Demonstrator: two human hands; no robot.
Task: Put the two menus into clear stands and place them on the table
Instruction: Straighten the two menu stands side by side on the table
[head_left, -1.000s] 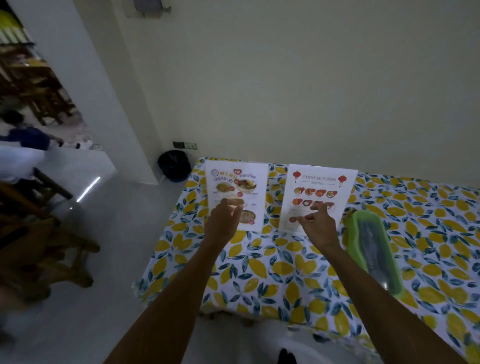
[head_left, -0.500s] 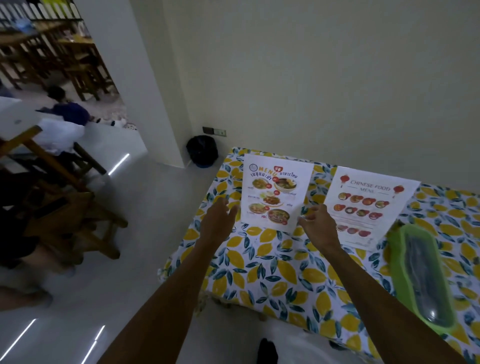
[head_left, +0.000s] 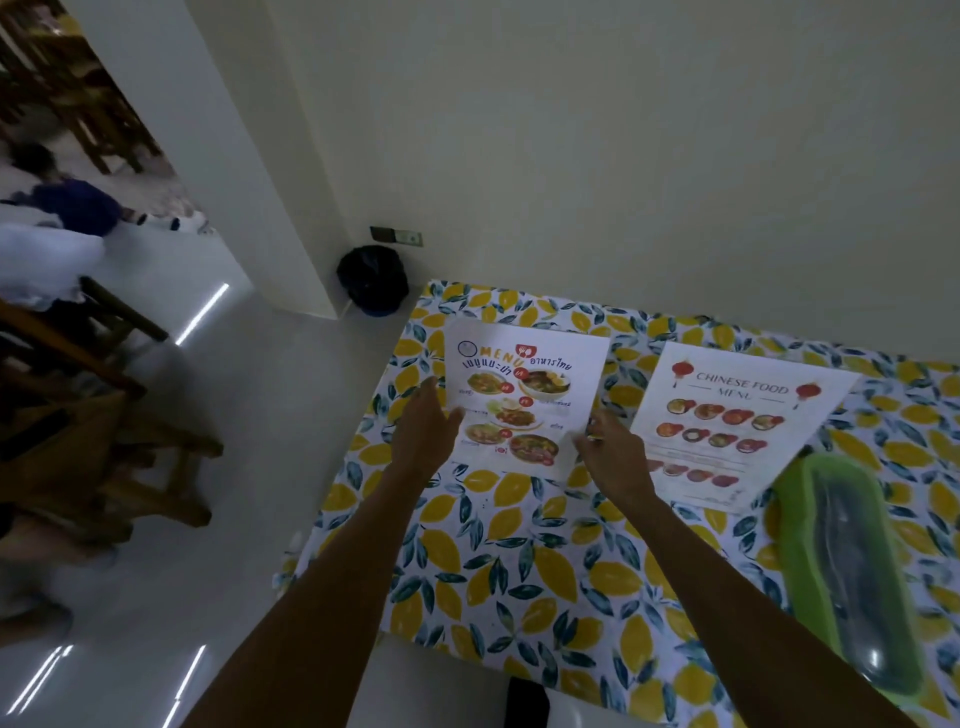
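Observation:
Two paper menus are on the lemon-print tablecloth (head_left: 519, 561). The Thai food menu (head_left: 524, 395) is at the far left corner and the Chinese food menu (head_left: 727, 421) is to its right. No clear stand can be made out around either sheet. My left hand (head_left: 423, 431) is at the Thai menu's left edge, fingers spread, thumb resting on the paper. At the sheet's lower right edge, my right hand (head_left: 615, 457) has its fingers curled onto the paper. Neither hand touches the Chinese menu.
A green container with a clear lid (head_left: 852, 571) lies at the table's right side, next to the Chinese menu. The wall runs right behind the table. On the floor to the left are a black bag (head_left: 373, 279) and wooden chairs (head_left: 88, 426). A person sits far back left.
My right hand left the Chinese menu and moved to the Thai menu's right edge. My left hand slid from the Thai menu's face to its left edge. The view turned left and came closer.

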